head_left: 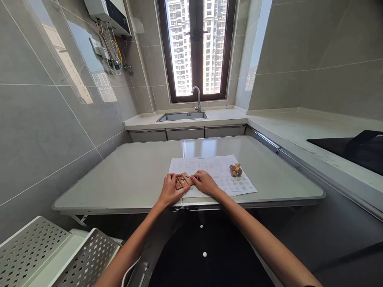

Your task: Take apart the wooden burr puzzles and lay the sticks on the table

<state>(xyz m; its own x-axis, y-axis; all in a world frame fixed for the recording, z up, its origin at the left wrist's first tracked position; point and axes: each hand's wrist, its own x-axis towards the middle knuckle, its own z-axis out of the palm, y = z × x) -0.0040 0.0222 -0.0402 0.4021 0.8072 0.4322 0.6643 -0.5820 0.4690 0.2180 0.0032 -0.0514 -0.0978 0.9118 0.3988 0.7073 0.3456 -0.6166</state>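
Fingers partly hide the wooden pieces (pixel 183 180) at frame centre, left hand (pixel 170 190) and right hand (pixel 206 183) lying flat, pinching them on the bench (pixel 134 175).

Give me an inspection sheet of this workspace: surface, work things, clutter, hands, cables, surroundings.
Surface: pale folding table, glossy, with a printed sheet lying on it.
Work things: loose wooden puzzle pieces on the sheet's near edge, between both hands.
Clutter: an assembled wooden puzzle on the sheet, apart from the hands.
Hands: left hand and right hand both rest on the loose pieces; grip hidden.
Cables: hoses and wires under the wall-mounted water heater; a white cord near the left forearm.
Surroundings: sink with tap below the window, black hob on the right counter, perforated white rack lower left.
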